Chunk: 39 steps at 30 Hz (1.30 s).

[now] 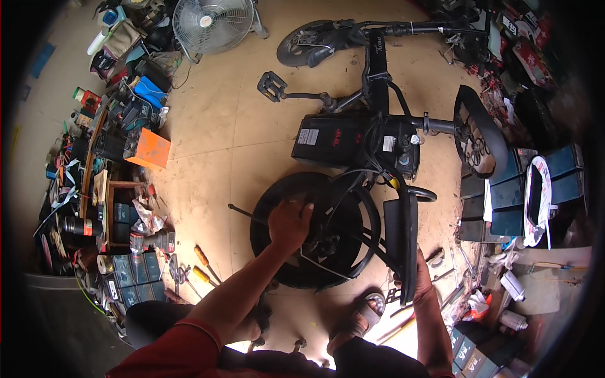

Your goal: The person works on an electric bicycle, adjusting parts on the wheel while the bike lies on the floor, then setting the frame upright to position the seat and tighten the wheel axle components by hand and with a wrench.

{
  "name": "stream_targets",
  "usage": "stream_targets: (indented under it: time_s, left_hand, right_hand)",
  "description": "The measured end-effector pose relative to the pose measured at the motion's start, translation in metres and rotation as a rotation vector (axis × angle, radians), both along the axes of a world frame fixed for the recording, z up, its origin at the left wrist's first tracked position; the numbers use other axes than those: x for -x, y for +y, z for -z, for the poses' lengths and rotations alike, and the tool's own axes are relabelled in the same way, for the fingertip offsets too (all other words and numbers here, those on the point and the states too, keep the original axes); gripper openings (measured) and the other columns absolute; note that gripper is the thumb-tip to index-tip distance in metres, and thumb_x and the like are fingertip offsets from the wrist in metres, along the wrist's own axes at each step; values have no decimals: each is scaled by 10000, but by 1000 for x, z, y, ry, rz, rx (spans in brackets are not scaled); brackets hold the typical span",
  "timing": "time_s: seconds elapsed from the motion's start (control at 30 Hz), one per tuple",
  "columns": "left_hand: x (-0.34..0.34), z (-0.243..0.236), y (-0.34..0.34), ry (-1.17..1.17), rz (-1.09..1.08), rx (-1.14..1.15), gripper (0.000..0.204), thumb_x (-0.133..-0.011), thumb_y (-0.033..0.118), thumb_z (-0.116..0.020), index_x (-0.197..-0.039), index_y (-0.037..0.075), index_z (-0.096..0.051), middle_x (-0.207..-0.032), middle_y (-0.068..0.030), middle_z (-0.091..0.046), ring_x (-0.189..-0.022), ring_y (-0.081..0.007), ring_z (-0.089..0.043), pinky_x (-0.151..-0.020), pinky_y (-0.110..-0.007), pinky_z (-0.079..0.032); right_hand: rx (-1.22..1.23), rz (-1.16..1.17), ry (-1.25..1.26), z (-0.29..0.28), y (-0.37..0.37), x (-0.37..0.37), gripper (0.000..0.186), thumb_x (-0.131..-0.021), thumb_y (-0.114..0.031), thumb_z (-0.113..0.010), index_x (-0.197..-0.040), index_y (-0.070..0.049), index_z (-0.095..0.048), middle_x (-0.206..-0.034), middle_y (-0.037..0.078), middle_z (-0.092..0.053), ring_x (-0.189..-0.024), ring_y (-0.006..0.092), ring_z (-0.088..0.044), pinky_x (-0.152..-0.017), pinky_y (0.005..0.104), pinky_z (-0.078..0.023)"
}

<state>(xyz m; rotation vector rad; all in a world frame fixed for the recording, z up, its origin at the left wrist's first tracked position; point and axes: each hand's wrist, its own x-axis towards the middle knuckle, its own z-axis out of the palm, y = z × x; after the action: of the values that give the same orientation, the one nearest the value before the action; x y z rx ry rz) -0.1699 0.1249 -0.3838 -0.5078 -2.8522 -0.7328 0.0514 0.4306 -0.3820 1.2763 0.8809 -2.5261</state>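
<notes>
A black folding e-bike (378, 69) lies on its side on the floor. My left hand (290, 223) is closed over its near wheel (271, 189), close to the hub. A thin dark rod (246, 213) sticks out to the left of that hand; what the fingers hold is hidden. With my right hand (425, 282) I grip the near end of the long, flat black rear rack (403, 233), which stands on edge beside the wheel. Past the wheel are the black battery case (328, 140) and cables with a yellow connector (394, 183). The saddle (485, 132) points right.
Screwdrivers (203, 274) with yellow and orange handles and a cordless drill (151, 241) lie at the left. A floor fan (214, 25) stands at the far left. Stacked dark batteries (507, 201) and loose hand tools (463, 258) line the right. My sandalled foot (368, 312) is near the wheel.
</notes>
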Motion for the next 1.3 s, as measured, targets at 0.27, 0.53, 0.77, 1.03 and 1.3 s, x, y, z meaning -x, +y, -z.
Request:
stream_targets:
  time_s: [0.27,0.53,0.77,1.03,1.3]
  left_hand:
    - [2,-6,1,-93,-11,64,364,-1062,370,-597,-930,74,-764,-836,-151,-693,-758,-344,-664,-638,-489,-537]
    - [-5,-37,-11,-96,-123,-86,394,-1069,350,-593,-852,64,-757,-792,-143,-677,-700,-324,-649,-595,-471,-492]
    - [0,-51,-25,-104,-136,-274,487,-1101,397,-523,-772,71,-676,-752,-159,-631,-694,-373,-612,-623,-508,-456]
    - [-2,-39,-58,-531,-353,-830,589,-1116,492,-465,-756,51,-618,-679,-152,-584,-680,-356,-589,-682,-500,-434]
    - [-24,21,-70,-421,-451,-1035,518,-1089,364,-581,-763,-39,-585,-606,-120,-504,-587,-234,-467,-608,-448,-384]
  right_hand:
    - [14,42,-39,-12,3,-2,564,-1000,-660,-607,-1086,-119,-742,-798,78,-759,-548,180,-697,-438,303,-554]
    - [101,-44,42,-92,2,6,585,-1019,-586,-652,-1343,-100,-669,-1138,56,-756,-994,191,-731,-841,338,-633]
    - [-183,-152,74,-210,-22,34,694,-1016,-620,-635,-1419,-55,-620,-1275,119,-724,-1114,214,-706,-945,350,-603]
    - [-397,-335,10,-303,-110,56,749,-1000,-627,-654,-1491,-67,-577,-1396,108,-673,-1241,220,-658,-1075,358,-532]
    - [-645,-342,-25,-312,-190,33,898,-902,-661,-773,-1369,91,-627,-1323,190,-691,-1185,252,-664,-1050,359,-522]
